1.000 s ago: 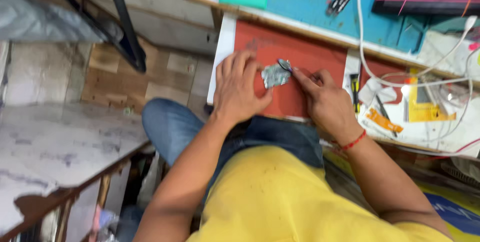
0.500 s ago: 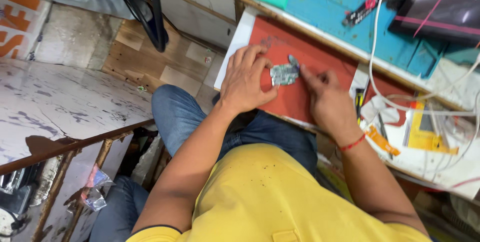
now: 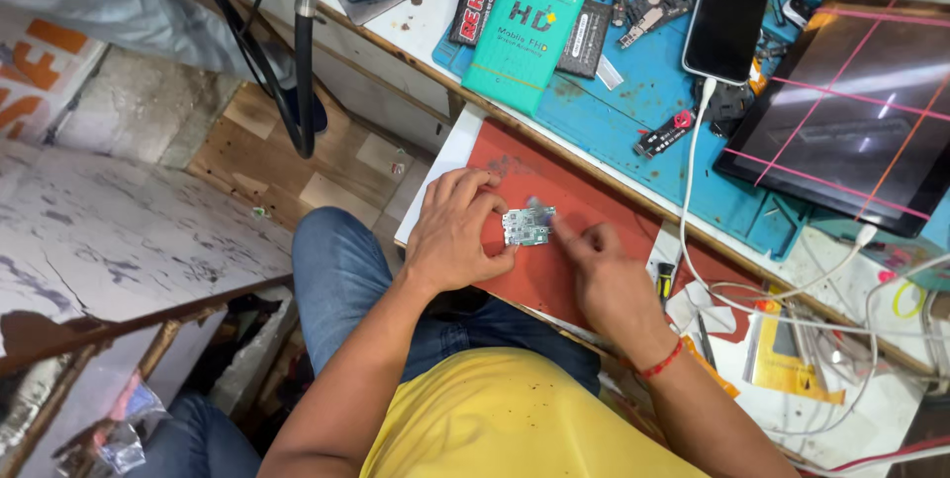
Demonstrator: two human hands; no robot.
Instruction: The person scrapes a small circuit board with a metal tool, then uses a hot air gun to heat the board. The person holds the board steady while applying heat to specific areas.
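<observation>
So far we have the small circuit board (image 3: 525, 227) lying flat on the red mat (image 3: 594, 203) at the front edge of the counter (image 3: 435, 28), and both hands are on it. Our left hand (image 3: 457, 231) pins the board's left edge with thumb and fingertips, a closed grip on the board itself. Our right hand (image 3: 606, 278) reaches in from the other side with a fingertip stretched to the board's right edge; that finger is blurred, so we cannot tell whether it pinches a tool or only touches the board. The board looks bare, with no case around it, so any stripping down seems done, and the fine work on the board seems in hand and not finished. Just beside the right hand lies a small screwdriver (image 3: 666, 279), untouched. Farther back on the blue mat (image 3: 653, 92) sit a green box (image 3: 524, 23), a phone (image 3: 730, 13) on a white cable (image 3: 693, 211), and loose parts.
</observation>
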